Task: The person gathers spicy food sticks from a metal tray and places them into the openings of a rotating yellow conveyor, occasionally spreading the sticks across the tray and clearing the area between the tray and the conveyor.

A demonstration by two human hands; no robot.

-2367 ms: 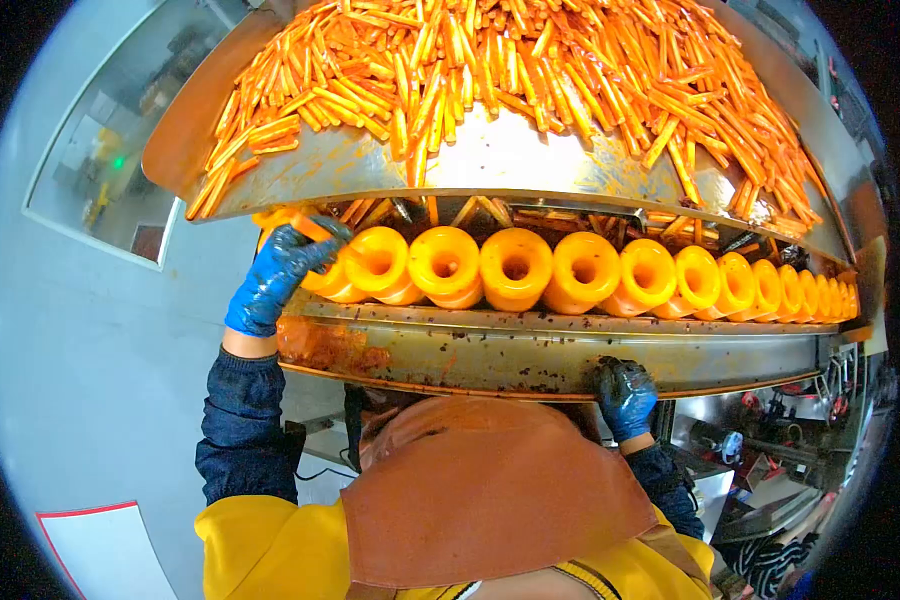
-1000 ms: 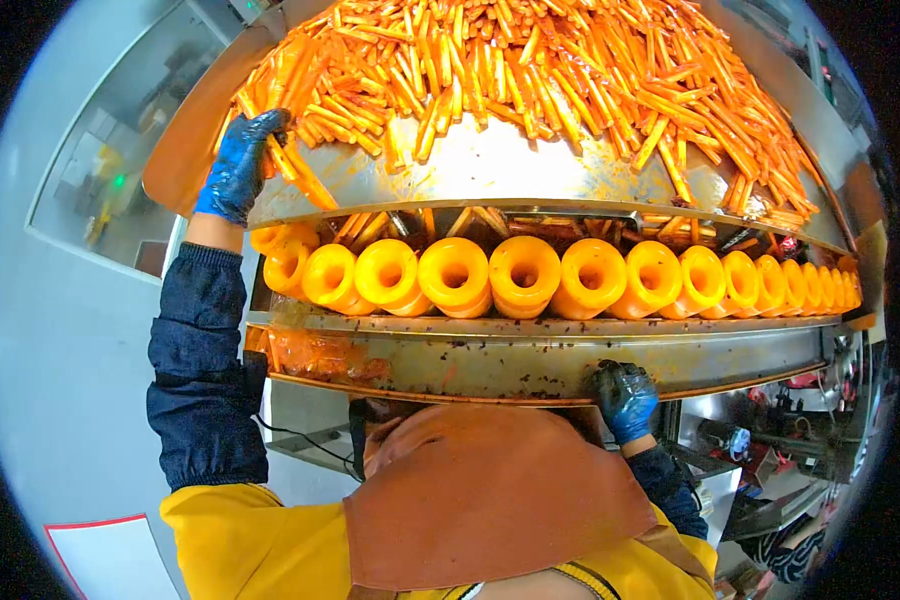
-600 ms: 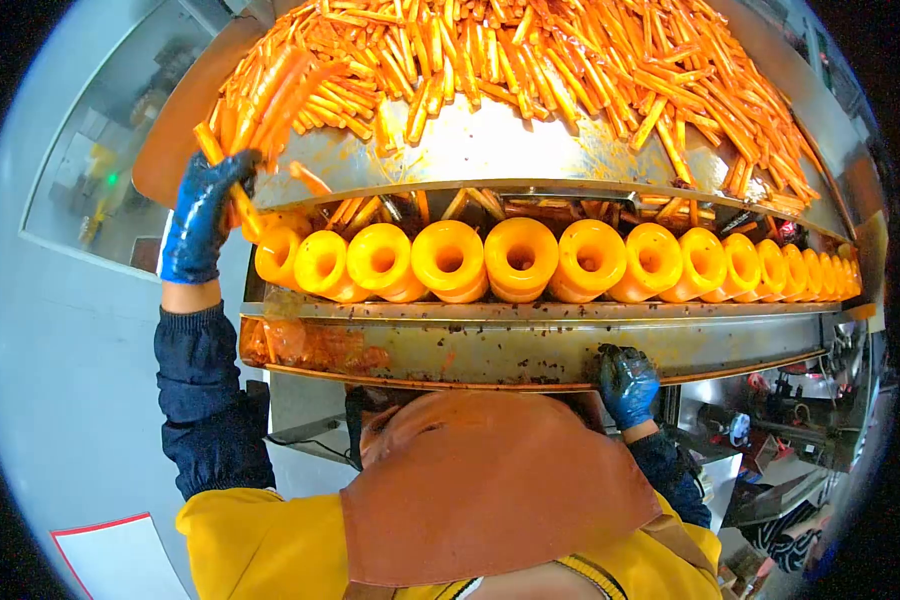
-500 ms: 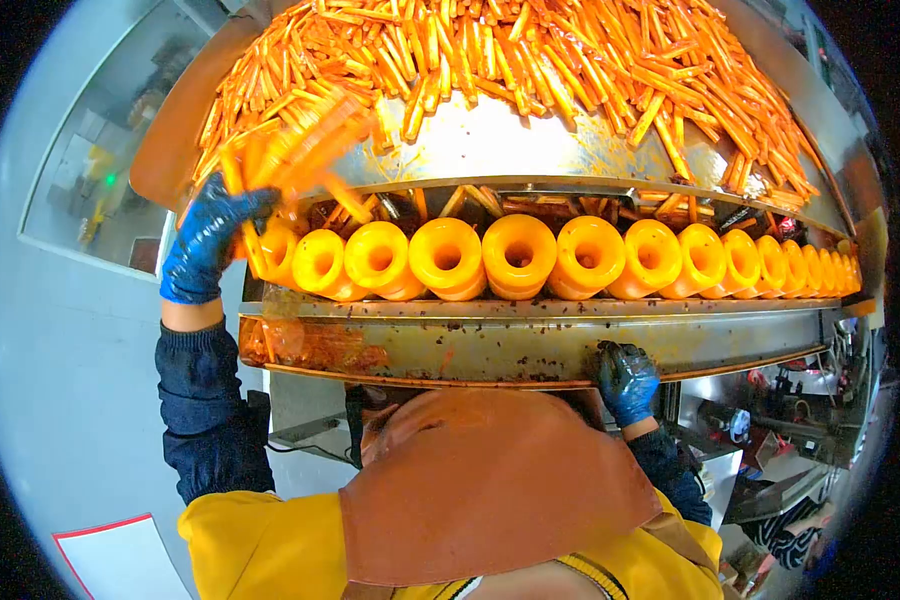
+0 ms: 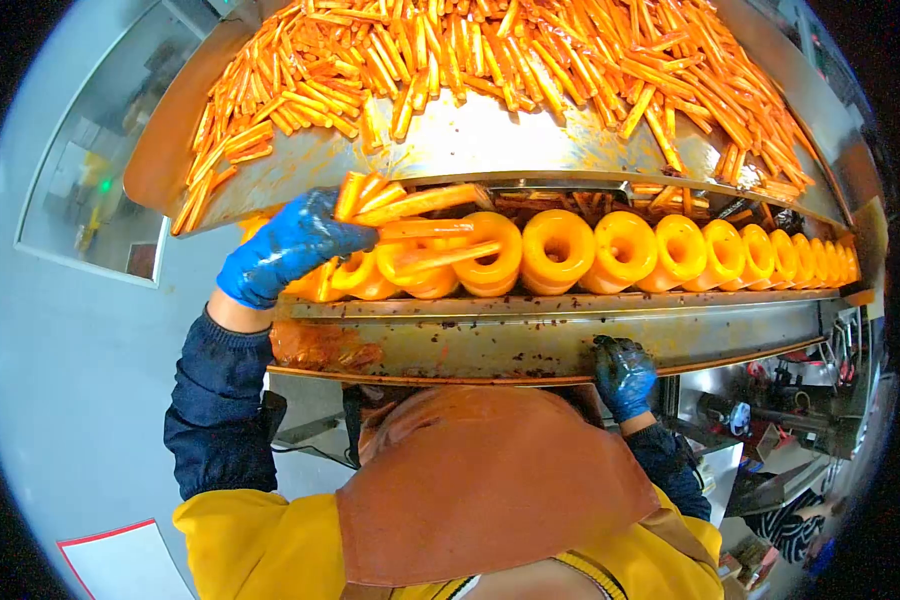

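The left hand point(image 5: 298, 248) clutches sticks point(image 5: 425, 203) by one end, likely to leave tips free, over cups point(image 5: 490, 282) beside the tray point(image 5: 490, 140)'s front edge; the right hand point(image 5: 624, 380) rests at the trough point(image 5: 730, 325)'s near edge, grip unclear.

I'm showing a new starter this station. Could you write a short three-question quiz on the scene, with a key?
1. Multiple choice: what does the left hand hold? (a) a knife (b) several orange sticks (c) a folded cloth

2. True or false: the right hand is bare.

3. Fill the gap with "nearer to" or "farther from": the big heap of sticks lies ____ the brown apron than the row of yellow cups does.

Key: 1. b. 2. False; it wears a blue glove. 3. Farther from.
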